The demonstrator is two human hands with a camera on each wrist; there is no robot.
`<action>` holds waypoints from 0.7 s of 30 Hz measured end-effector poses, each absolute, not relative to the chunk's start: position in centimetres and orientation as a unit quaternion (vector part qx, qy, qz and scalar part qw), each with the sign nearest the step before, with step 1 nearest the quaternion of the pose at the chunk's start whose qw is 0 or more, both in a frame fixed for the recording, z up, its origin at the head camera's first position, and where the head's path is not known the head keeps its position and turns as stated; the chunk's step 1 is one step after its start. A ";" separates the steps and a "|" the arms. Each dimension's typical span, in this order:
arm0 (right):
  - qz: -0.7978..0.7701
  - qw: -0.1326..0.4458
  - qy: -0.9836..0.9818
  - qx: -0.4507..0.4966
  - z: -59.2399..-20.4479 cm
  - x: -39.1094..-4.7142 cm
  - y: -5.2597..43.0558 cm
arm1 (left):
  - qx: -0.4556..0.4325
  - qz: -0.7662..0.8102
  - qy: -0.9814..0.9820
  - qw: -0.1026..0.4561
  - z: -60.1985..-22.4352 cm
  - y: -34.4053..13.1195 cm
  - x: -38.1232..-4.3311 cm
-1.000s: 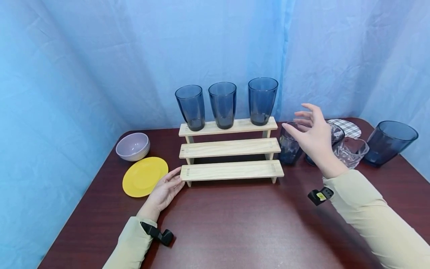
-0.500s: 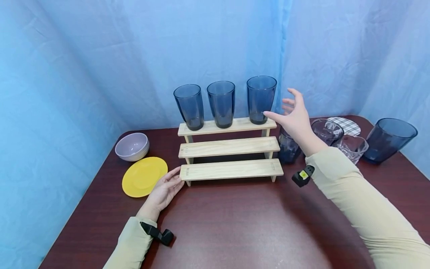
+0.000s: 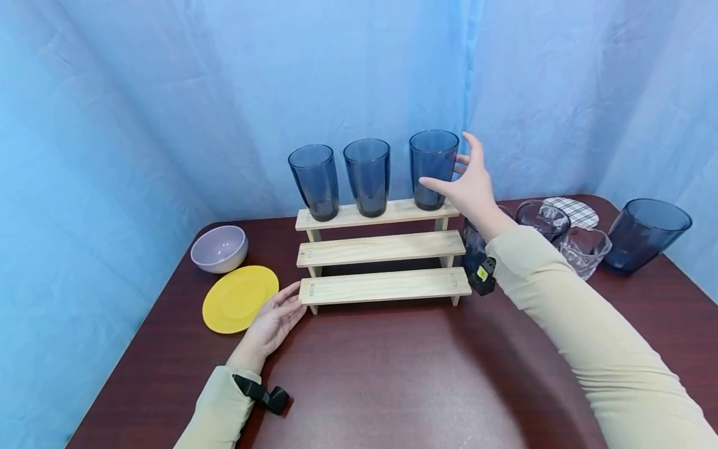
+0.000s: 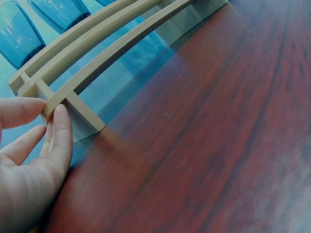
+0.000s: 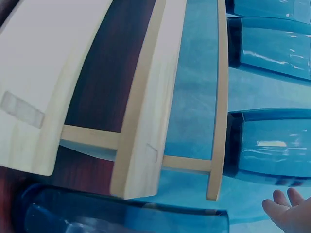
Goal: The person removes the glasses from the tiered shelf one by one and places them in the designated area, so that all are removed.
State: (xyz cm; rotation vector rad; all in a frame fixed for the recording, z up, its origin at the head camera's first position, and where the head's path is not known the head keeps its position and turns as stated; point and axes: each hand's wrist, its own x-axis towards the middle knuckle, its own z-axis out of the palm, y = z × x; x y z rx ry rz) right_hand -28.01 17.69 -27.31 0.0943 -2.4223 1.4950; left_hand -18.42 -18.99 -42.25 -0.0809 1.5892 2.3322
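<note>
A three-step wooden display rack (image 3: 387, 285) stands on the table, with three blue-tinted drinking glasses upright along its top step. My left hand (image 3: 273, 324) pinches the left end of the lowest step; the left wrist view has the thumb (image 4: 22, 111) on one side of the board and the fingers on the other. At the right end of the top step, my right hand (image 3: 470, 189) is spread beside the rightmost glass (image 3: 432, 165). Its thumb overlaps the front of the glass in the head view. In the right wrist view the fingertips (image 5: 279, 198) sit just off the glass (image 5: 274, 145).
Right of the rack are more blue-tinted glasses, one of them (image 3: 645, 237) leaning, a clear glass bowl (image 3: 586, 252) and a checked round mat (image 3: 572, 212). On the left lie a lilac bowl (image 3: 220, 249) and a yellow plate (image 3: 241, 299). A blue curtain hangs behind the table.
My right hand has moved left and up, from above the glasses on the table to the rightmost glass on the top step. The left hand has stayed on the rack.
</note>
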 end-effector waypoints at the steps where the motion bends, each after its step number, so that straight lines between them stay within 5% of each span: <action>1: 0.520 0.149 -0.840 0.032 -27.2 -28.1 17.6 | -0.029 0.815 0.557 0.159 -42.3 -19.0 -18.4; 21: 0.507 0.172 -0.844 0.017 -26.8 -28.8 16.2 | -0.025 0.813 0.560 0.157 -42.2 -19.1 -18.3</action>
